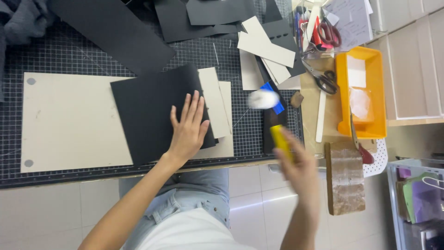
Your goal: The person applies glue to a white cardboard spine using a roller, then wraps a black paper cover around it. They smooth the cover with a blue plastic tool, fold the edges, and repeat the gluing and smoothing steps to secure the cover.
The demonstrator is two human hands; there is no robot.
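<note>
My left hand lies flat with fingers spread on a black sheet of card, pressing it down. The black card rests over beige boards on a dark gridded cutting mat. My right hand, blurred by motion, grips a tool with a yellow handle; a blurred white tip shows at its far end, above the mat's right edge. A small blue piece lies under that tip.
Black paper offcuts and beige strips lie at the back of the mat. Scissors, an orange tray, a tool holder and a wrapped block sit at the right. Drawers stand beyond.
</note>
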